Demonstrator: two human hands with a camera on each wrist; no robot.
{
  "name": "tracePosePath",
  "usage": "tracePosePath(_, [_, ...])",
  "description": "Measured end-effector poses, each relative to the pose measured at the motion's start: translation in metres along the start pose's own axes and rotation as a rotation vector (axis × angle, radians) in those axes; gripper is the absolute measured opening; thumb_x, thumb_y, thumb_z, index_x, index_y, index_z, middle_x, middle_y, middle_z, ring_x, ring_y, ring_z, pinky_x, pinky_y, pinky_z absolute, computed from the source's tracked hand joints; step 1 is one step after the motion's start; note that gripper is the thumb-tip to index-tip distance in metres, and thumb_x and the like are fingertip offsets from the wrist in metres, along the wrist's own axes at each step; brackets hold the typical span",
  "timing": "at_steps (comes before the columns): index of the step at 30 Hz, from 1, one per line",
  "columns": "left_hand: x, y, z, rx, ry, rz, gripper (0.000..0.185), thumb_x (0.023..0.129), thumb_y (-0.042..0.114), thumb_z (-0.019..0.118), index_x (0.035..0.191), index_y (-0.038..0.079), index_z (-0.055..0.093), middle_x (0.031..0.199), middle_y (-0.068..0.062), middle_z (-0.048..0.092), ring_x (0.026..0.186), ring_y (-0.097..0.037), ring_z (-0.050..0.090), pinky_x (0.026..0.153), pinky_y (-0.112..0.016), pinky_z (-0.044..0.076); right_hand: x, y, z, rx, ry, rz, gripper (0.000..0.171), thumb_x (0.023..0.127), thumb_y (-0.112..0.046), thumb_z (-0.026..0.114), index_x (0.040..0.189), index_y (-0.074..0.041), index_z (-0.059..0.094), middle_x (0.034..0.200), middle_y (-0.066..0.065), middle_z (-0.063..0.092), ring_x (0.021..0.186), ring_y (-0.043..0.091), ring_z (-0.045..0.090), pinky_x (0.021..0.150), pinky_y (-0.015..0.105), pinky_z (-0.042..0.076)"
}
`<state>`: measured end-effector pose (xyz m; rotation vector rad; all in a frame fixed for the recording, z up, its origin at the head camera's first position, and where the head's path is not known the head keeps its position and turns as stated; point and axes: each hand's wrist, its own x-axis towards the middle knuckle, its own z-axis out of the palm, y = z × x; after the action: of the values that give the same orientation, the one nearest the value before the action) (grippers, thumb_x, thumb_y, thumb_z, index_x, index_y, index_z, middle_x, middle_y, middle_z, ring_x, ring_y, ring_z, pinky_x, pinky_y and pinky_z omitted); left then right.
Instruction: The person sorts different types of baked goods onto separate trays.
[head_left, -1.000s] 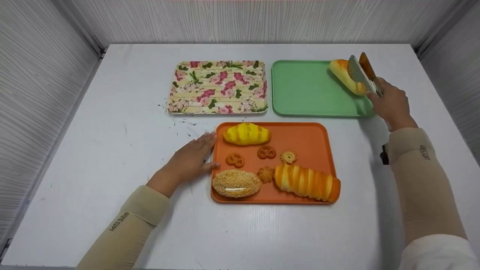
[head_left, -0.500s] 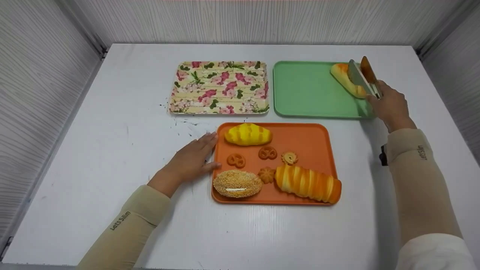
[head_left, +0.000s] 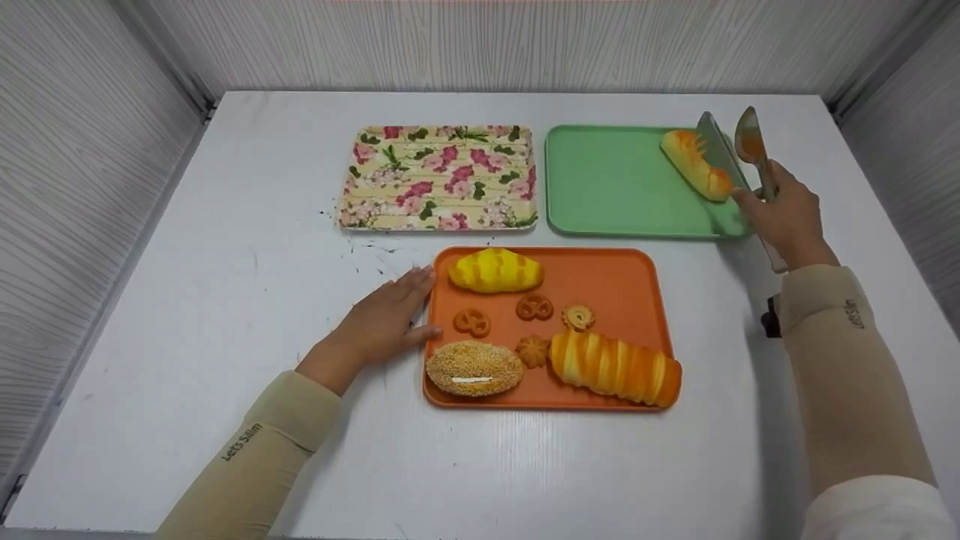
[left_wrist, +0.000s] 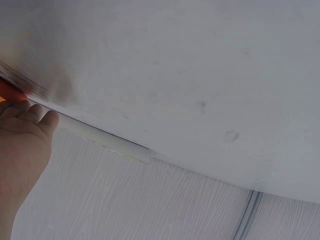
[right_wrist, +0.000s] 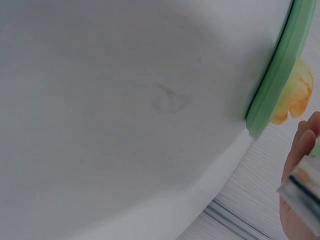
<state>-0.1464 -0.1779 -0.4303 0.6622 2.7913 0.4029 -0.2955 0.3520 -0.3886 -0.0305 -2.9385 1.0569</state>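
Head view: with right hand (head_left: 787, 217), the nearer, just right and nearside of bread (head_left: 691, 166) slanted lengthwise toward it on green tray (head_left: 615, 180), gripping spread tongs (head_left: 749, 141); with left hand (head_left: 375, 322), fingers extended, touching orange tray (head_left: 600, 277).

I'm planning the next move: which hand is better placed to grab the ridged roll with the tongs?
Probably right: the right hand holds the tongs, and the ridged roll lies toward the right of the orange tray. The left hand touches that tray's left edge, without a tool.
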Motion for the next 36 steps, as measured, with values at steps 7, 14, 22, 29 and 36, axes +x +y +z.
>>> tracePosePath(7, [0.001,0.000,0.000,0.003,-0.001,0.004,0.083,0.095,0.055,0.045,0.153,0.006,0.013,0.158,-0.009,0.011,0.144,-0.024,0.009,0.115,-0.041,0.012,-0.011,-0.003,-0.008,0.050,0.001,0.006,0.084,0.090,-0.056,0.051,0.154,-0.015,0.015,0.126,0.021,0.051,0.070,0.004,0.061,0.086,0.044,0.043])
tracePosePath(14, [0.000,0.002,-0.001,0.002,-0.006,0.001,0.083,0.095,0.054,0.047,0.152,0.005,0.013,0.157,-0.010,0.012,0.144,-0.024,0.010,0.115,-0.041,0.013,-0.030,-0.011,-0.008,0.066,0.029,-0.080,0.074,0.091,-0.051,0.056,0.153,-0.026,0.024,0.119,0.016,0.055,0.065,0.005,0.064,0.068,0.024,0.043])
tracePosePath(22, [0.001,0.001,0.000,-0.002,-0.008,0.008,0.083,0.095,0.055,0.046,0.153,0.005,0.013,0.158,-0.009,0.011,0.144,-0.024,0.009,0.115,-0.041,0.012,-0.055,-0.019,-0.003,0.108,0.024,-0.178,0.068,0.093,-0.039,0.060,0.151,-0.026,0.029,0.114,0.017,0.056,0.064,0.000,0.061,0.059,0.015,0.045])
tracePosePath(29, [-0.001,0.001,0.000,-0.010,-0.004,0.009,0.082,0.095,0.055,0.044,0.153,0.006,0.012,0.158,-0.008,0.009,0.144,-0.023,0.008,0.115,-0.041,0.012,-0.076,-0.024,0.004,0.112,-0.007,-0.233,0.066,0.092,-0.033,0.064,0.150,-0.025,0.033,0.109,0.017,0.059,0.064,0.002,0.060,0.056,0.015,0.045])
tracePosePath(36, [-0.001,0.002,-0.001,-0.016,0.003,0.006,0.082,0.095,0.055,0.045,0.153,0.007,0.012,0.158,-0.008,0.009,0.144,-0.024,0.008,0.115,-0.041,0.011,-0.093,-0.025,0.011,0.105,-0.050,-0.255,0.063,0.092,-0.030,0.065,0.148,-0.027,0.037,0.099,0.013,0.060,0.065,0.007,0.062,0.055,0.017,0.046])
